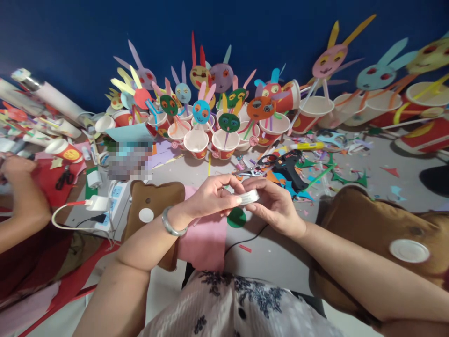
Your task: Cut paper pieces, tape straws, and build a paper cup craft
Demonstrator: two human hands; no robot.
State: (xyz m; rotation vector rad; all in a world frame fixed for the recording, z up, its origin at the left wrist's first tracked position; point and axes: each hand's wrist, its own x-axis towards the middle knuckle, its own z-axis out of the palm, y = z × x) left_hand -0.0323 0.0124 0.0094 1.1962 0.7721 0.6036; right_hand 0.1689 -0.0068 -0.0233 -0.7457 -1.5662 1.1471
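Between my two hands is a small white roll of tape [248, 197], held above the table. My left hand [215, 194], with a bangle on its wrist, pinches the roll's left side between thumb and fingers. On the other side, my right hand [278, 206] curls its thumb and fingers around the roll's right edge. Just beneath lies a green paper disc [236, 218], beside a sheet of pink paper [201, 250]. A small red strip [245, 248] rests nearer to me on the grey table.
Paper cups [196, 144] with rabbit-faced figures stand along the blue wall. A black glue gun [290, 171], scissors [245, 172] and paper scraps lie beyond my hands. Brown cushions [354, 220] flank me. A power strip [117, 203] and another person's arm [24, 192] are at left.
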